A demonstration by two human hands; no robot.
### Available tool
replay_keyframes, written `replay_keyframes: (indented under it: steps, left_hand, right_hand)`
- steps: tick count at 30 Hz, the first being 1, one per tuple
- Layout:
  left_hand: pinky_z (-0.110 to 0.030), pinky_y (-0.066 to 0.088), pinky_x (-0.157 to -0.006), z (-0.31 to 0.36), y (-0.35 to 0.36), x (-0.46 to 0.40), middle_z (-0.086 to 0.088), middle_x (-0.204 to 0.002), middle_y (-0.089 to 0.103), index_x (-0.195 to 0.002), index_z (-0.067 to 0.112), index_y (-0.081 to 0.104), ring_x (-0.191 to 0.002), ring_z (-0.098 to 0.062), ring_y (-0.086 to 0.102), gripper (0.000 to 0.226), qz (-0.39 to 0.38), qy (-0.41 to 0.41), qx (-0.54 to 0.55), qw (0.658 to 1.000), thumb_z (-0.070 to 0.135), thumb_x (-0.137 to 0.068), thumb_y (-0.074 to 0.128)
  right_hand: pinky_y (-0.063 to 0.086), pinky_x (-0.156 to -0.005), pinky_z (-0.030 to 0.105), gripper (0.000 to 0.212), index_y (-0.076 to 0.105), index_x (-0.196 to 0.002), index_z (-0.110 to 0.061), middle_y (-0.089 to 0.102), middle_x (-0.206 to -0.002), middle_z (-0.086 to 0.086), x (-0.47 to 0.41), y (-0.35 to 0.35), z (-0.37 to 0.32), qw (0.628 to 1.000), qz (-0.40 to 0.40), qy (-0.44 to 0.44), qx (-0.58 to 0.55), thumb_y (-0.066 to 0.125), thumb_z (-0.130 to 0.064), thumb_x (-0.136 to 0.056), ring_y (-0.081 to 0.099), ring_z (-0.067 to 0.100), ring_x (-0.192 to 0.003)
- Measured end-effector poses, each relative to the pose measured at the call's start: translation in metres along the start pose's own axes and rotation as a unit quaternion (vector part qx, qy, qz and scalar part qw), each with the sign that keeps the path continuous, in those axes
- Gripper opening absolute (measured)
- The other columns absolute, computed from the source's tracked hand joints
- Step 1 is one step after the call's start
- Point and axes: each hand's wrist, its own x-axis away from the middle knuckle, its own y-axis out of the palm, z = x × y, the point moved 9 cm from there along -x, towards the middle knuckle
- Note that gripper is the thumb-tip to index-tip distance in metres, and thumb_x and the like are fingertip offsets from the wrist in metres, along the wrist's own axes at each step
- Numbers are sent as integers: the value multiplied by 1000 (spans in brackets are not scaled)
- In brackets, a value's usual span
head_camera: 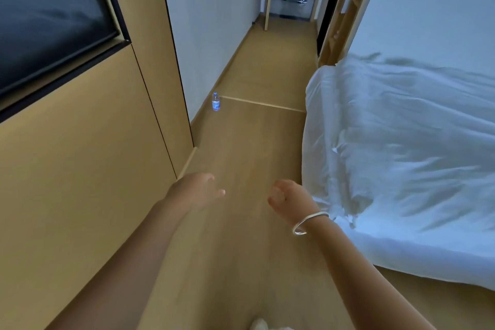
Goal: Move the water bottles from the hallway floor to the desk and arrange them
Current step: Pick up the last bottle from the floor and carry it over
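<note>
Water bottle (216,101) stands upright on the hallway floor (257,142) at eleven o'clock, well beyond the empty, loosely curled left hand (197,190) and right hand (288,197).

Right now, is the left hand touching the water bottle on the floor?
Apart. The head view shows the left hand empty in the air, with bare floor between it and the upright water bottle.

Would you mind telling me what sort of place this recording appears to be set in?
Most likely a hotel room or bedroom: a bed with rumpled white bedding on the right, a black wall-mounted screen on the tan panel, and a narrow wood-floored entry hallway leading to an open door.
</note>
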Motion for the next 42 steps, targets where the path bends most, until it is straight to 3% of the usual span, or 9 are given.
replay_keyframes:
  steps: [2, 8, 15, 25, 32, 42]
  left_hand:
    - [-31, 45, -86, 6, -6, -31, -1, -124, 59, -118, 19, 56, -106, -21, 57, 43, -2, -5, 14, 1000, 50, -88, 54]
    - [-31, 40, -98, 5, -28, -138, 2, -142, 46, -136, 22, 46, -127, -20, 47, 59, 14, -28, 43, 999, 54, -87, 55]
    - [-27, 39, -82, -8, -87, -305, 1, -140, 48, -135, 22, 46, -119, -19, 52, 60, 22, -39, 49, 998, 56, -86, 54]
    - [-33, 40, -99, 8, -185, -517, -1, -139, 48, -137, 18, 45, -125, -19, 47, 60, -6, -14, 48, 999, 50, -88, 55]
    - [-32, 39, -94, 16, -208, -659, 0, -140, 45, -135, 20, 46, -122, -21, 49, 60, -20, -35, 35, 999, 53, -87, 54]
    - [-33, 35, -103, 52, -257, -869, 2, -146, 39, -141, 22, 39, -131, -18, 40, 61, -15, -84, 66, 994, 52, -89, 50]
  right_hand:
    - [36, -78, 22, 30, 60, -114, -13, 59, -113, 8, -39, -11, 6, 1000, -7, -1, 3, 56, -25, -87, 55, 25, -106]
    - [38, -95, 26, 40, 56, -126, -16, 55, -128, 7, -157, -21, 6, 999, -42, -11, 14, 56, -26, -87, 51, 23, -117]
    - [37, -93, 24, 40, 54, -127, -16, 56, -128, 5, -332, -31, -23, 998, -52, -28, 27, 55, -26, -88, 52, 22, -115]
    - [37, -88, 22, 39, 55, -126, -17, 60, -125, 3, -557, -65, -56, 999, -52, 3, -6, 56, -26, -88, 54, 20, -111]
    - [36, -91, 22, 40, 54, -128, -17, 57, -129, 4, -693, -81, -31, 997, -73, 31, -7, 56, -26, -89, 53, 21, -115]
    - [31, -103, 24, 42, 50, -131, -11, 48, -138, 7, -930, -146, -31, 993, -114, -22, 30, 54, -26, -92, 45, 21, -126]
